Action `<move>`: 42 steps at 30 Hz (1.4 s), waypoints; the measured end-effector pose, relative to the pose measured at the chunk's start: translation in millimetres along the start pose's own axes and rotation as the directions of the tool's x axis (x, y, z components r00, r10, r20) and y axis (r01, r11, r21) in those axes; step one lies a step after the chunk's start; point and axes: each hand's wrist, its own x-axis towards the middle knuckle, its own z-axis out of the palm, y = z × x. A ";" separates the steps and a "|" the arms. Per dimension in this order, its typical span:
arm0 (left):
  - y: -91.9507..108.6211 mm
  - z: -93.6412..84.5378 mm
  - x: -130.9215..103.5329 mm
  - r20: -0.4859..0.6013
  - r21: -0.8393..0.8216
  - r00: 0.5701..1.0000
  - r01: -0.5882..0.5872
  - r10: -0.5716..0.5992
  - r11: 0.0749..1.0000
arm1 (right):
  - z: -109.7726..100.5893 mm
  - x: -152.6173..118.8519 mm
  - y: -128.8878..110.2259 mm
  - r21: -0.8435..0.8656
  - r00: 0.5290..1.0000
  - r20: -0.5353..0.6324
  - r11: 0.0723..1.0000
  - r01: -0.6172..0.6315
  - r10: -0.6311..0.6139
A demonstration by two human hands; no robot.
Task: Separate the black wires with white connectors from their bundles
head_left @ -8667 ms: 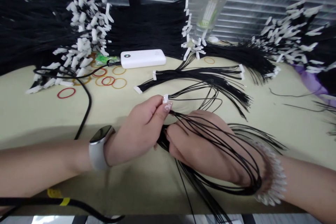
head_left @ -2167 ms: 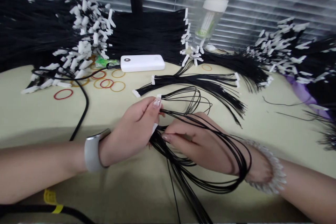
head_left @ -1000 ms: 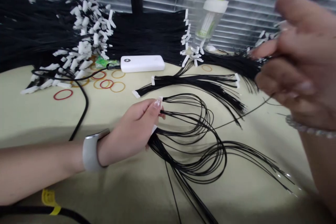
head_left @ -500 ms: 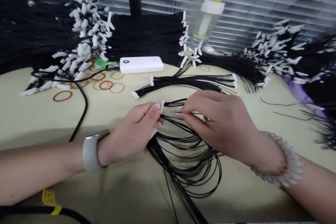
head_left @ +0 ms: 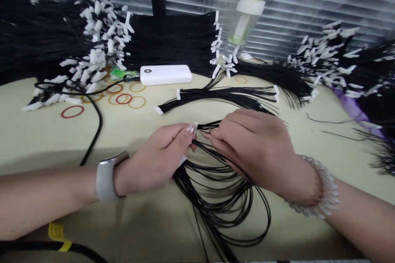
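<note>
My left hand [head_left: 168, 150] is closed on a white connector [head_left: 195, 128], pinched between thumb and fingers. Black wires [head_left: 212, 124] run out of that connector to the right. Below the same hand, a second white connector [head_left: 182, 160] shows, with a bundle of black wires [head_left: 194, 193] hanging from it and looping over the table. My right hand [head_left: 253, 148] pinches a thin black wire [head_left: 203, 132], its tip close to the connector's face. Whether the tip touches the connector, I cannot tell.
Behind my hands lie black wire harnesses [head_left: 210, 95] with white connectors. A white power bank [head_left: 166, 74], rubber bands [head_left: 72, 111] and a clear bottle [head_left: 243, 24] sit farther back. Large wire stacks [head_left: 173, 41] line the window blinds. A black cable [head_left: 98, 131] crosses the left side.
My right hand has shifted slightly left and turned, bringing the wire tip closer to the connector. My left hand has moved a little to the right. The lower wire loop bulges wider.
</note>
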 end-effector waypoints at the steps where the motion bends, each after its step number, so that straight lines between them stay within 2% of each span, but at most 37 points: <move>1: -0.2 0.0 0.2 -0.005 0.007 1.000 -0.001 0.001 1.000 | -0.2 -0.2 -0.4 -0.018 1.000 -0.005 1.000 0.019 -0.019; 7: -0.3 -0.6 0.1 -0.012 0.034 1.000 -0.004 0.004 0.999 | -2.4 0.9 -3.0 -0.082 0.995 -0.004 0.992 0.095 -0.095; 14: -0.2 -1.3 1.4 0.001 0.050 0.999 -0.037 0.037 0.998 | -6.0 2.2 -2.0 -0.078 0.994 0.048 0.992 0.102 -0.099; 18: 0.3 -1.8 1.0 0.021 0.060 0.996 -0.087 0.086 0.994 | -4.1 0.8 -2.0 -0.041 0.997 0.029 0.997 0.070 -0.069; 24: 2.0 -2.2 0.8 0.074 0.178 0.985 -0.166 0.155 0.970 | -4.2 1.6 -6.1 -0.031 0.995 0.023 0.995 0.098 -0.097; 33: 3.1 -0.4 -1.6 0.101 0.252 0.984 -0.167 0.146 0.953 | -10.3 3.6 -7.8 -0.082 0.987 0.083 0.986 0.143 -0.136; 37: 2.3 0.6 -1.5 0.067 0.222 0.989 -0.144 0.133 0.964 | -11.4 4.9 -1.6 -0.045 0.989 0.122 0.995 0.093 -0.087; 40: -0.4 1.5 0.8 -0.036 0.153 0.996 -0.076 0.083 0.985 | -20.1 7.2 5.7 0.041 0.990 0.139 0.999 -0.020 0.014; 42: -3.1 1.9 3.1 -0.104 0.068 0.993 -0.047 0.054 0.997 | -30.8 8.5 9.1 0.097 0.993 0.092 0.991 -0.088 0.079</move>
